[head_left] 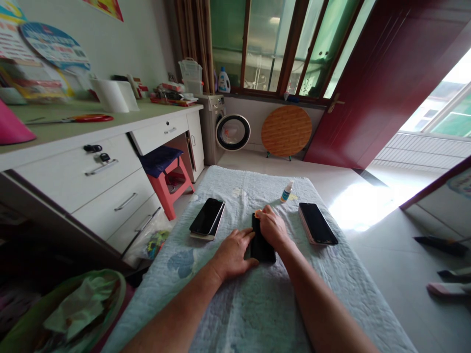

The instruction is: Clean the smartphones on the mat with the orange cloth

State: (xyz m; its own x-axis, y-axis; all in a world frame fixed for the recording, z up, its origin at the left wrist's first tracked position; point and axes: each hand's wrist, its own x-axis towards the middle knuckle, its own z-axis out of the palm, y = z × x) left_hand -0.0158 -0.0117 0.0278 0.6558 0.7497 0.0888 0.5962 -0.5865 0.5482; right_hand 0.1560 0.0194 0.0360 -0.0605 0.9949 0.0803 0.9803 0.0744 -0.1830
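Pale quilt [253, 314], right fingers [268, 214] pinching orange cloth [258, 214] on phone [262, 250], left fingers [241, 236] spread alongside

We've got a table [243, 304] under lt-blue quilted cloth. On it we see: ctr phone [263, 249], flat; L phone [208, 215] atop pale slab [201, 237]; R phone [319, 224] atop pinkish slab [305, 225]; sm spray btl [286, 192] upright nr far edge.

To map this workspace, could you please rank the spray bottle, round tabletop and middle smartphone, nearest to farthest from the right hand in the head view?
1. Middle smartphone, partly beneath the right hand.
2. Spray bottle, just beyond.
3. Round tabletop, by the wall.
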